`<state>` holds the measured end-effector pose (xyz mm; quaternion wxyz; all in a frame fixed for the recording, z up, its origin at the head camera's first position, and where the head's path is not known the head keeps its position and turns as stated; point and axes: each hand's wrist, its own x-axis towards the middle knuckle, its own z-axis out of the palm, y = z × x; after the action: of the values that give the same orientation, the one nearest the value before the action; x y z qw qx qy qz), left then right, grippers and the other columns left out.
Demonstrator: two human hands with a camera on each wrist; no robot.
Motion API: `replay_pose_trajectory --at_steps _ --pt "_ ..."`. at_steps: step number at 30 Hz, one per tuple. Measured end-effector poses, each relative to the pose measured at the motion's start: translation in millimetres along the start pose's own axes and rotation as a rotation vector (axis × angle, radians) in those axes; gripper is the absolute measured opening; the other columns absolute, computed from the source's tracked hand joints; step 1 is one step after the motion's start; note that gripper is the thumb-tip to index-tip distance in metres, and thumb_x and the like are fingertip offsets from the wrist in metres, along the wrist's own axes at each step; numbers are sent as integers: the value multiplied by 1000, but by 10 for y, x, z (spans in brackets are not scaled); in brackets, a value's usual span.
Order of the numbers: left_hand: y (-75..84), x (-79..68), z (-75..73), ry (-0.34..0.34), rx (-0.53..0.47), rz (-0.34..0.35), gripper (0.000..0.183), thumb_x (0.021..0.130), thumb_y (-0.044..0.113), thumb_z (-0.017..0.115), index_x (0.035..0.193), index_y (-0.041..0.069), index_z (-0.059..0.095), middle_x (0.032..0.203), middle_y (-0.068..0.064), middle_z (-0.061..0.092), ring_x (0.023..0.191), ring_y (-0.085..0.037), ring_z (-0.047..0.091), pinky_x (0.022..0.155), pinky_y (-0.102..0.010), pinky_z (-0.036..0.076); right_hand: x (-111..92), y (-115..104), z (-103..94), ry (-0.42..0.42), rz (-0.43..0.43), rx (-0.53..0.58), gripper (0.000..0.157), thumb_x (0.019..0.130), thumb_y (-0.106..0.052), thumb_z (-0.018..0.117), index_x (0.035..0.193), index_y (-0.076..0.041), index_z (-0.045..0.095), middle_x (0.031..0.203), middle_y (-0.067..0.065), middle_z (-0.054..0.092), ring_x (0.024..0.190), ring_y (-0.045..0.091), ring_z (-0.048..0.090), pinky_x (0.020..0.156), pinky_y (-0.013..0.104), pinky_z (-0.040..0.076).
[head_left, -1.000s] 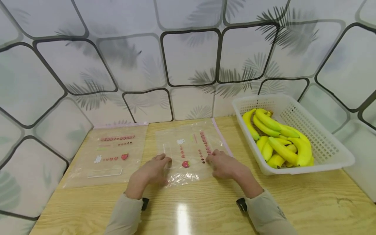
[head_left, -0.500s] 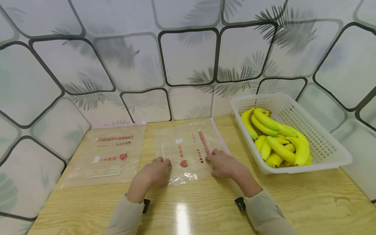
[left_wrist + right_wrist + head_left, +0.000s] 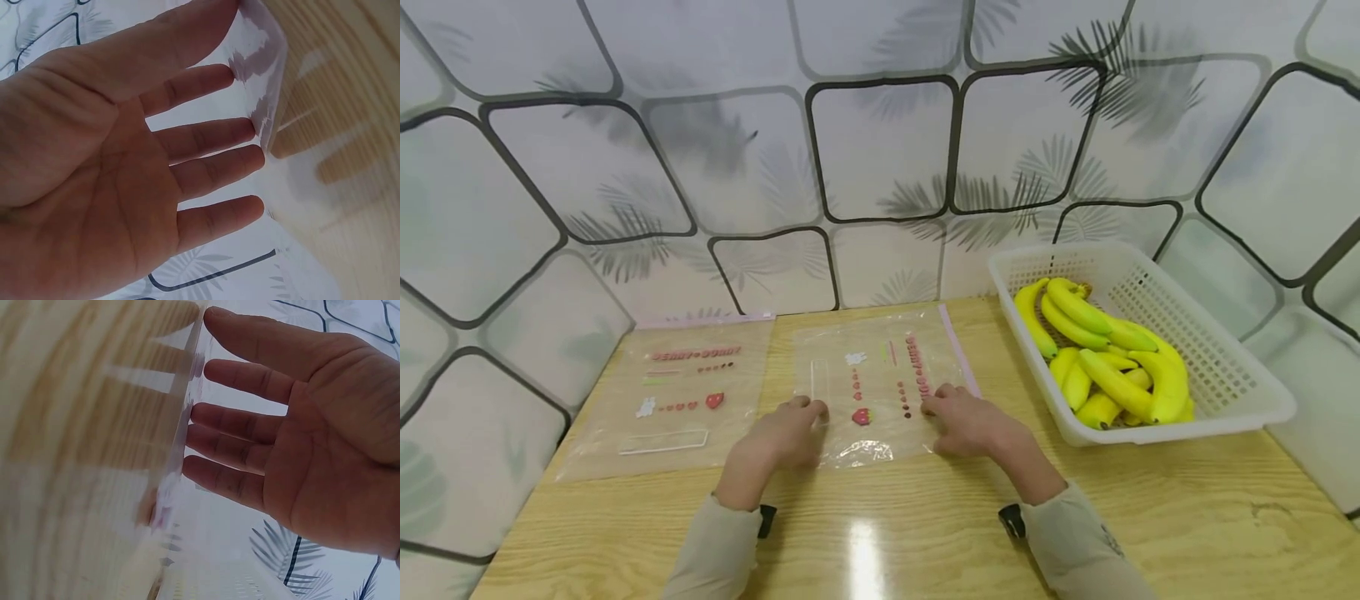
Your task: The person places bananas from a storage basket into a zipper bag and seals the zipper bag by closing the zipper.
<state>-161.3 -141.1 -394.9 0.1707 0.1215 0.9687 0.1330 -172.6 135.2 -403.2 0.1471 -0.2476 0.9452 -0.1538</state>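
A clear zip bag [image 3: 880,392] printed with red lettering, a strawberry and a white bunny lies flat on the wooden table, turned sideways so its pink zip edge faces right. At its left side is my left hand [image 3: 781,435], fingertips on the plastic. My right hand [image 3: 967,422] touches the bag's right part, over the lettering near the zip edge. In the left wrist view the fingers [image 3: 219,169] are spread and nearly straight, their tips against the film. The right wrist view shows straight fingers [image 3: 234,450] with tips at the bag's surface too.
A second bag [image 3: 595,417] of the same print lies flat to the left, its pink zip along the back. On the right stands a white perforated basket [image 3: 1240,392] holding several yellow bananas [image 3: 1120,383]. A patterned wall covering [image 3: 887,150] rises behind the table.
Both hands and the bag between them have slid slightly left along the table. The other bag and the basket have stayed in place.
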Motion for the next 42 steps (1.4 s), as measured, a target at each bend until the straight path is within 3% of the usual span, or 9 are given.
replay_pose_trajectory --at_steps 4,8,12,22,25,30,34,38,42 --pt "-65 15 3 -8 -15 1 47 82 4 71 126 11 60 140 -16 51 121 -37 52 91 -53 49 8 -4 11 -2 -8 -1 49 78 -6 70 127 -2 61 125 19 55 111 34 53 92 50 49" --pt "-117 26 3 -15 -19 16 52 84 16 77 131 10 57 147 -20 45 131 -42 46 100 -58 44 10 -9 15 10 31 -12 50 79 -6 70 128 -2 61 124 20 55 109 34 53 91 50 49" --pt "-140 42 2 -13 -6 33 60 81 25 83 132 9 55 145 -21 46 128 -43 48 101 -59 43 13 -5 13 12 62 -26 50 80 -8 71 128 -2 61 124 21 55 108 34 54 92 51 49" --pt "-85 24 -13 3 49 6 59 78 20 85 128 7 57 138 -20 51 123 -43 52 100 -58 44 39 12 54 12 43 -22 49 80 -10 72 128 -6 63 121 17 56 107 32 56 91 49 51" --pt "-14 19 3 6 65 7 54 83 14 78 132 5 57 136 -23 52 125 -45 50 104 -58 40 54 13 61 19 45 -31 45 81 -10 70 126 -5 64 120 17 57 104 31 56 89 49 51" --pt "117 22 36 27 99 80 47 90 5 64 136 6 54 142 -25 48 132 -47 43 110 -60 34 89 12 61 79 39 -37 37 88 -12 60 123 -3 64 123 19 56 108 34 55 90 49 51" --pt "265 79 22 59 145 151 37 95 6 59 132 6 56 139 -23 50 129 -44 47 105 -59 39 77 55 19 140 28 -48 36 95 -14 56 128 -1 60 123 21 55 109 37 56 90 51 51" --pt "514 269 -2 63 203 218 36 97 14 62 131 7 56 127 -19 58 113 -36 59 91 -52 51 5 134 -70 150 34 -41 32 97 -8 53 127 2 58 114 21 58 100 35 60 87 49 52" --pt "784 568 37 88 238 198 39 99 29 61 132 8 54 114 -15 63 99 -32 64 79 -48 55 -89 204 -179 95 74 -60 26 98 -3 48 121 3 60 105 21 63 95 32 62 84 47 53"
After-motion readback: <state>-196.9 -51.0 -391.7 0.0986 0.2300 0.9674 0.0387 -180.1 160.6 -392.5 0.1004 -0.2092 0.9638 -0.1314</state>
